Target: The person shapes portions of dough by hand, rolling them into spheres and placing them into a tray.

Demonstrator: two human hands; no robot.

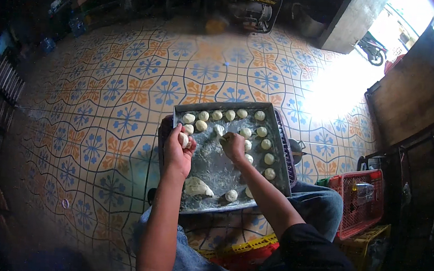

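A square metal tray (216,162), dusted with flour, sits in front of my knees. My left hand (178,153) is at its left side, fingers curled round a dough ball (184,140). Over the middle of the tray my right hand (233,146) is closed, its fingertips pinching the end of a small, uneven piece of dough (219,129). Round dough balls line the far edge and the right side, among them one ball (259,115) in the far right corner. Near the front left lies a larger, flattened lump of dough (198,187), with a single ball (231,195) to its right.
Beneath the tray is a dark crate (287,147). A red plastic crate (358,199) with a clear bottle stands at the right, above a yellow crate (367,247). Patterned tile floor (127,96) surrounds me. A generator (248,9) stands at the back, left of a bright doorway.
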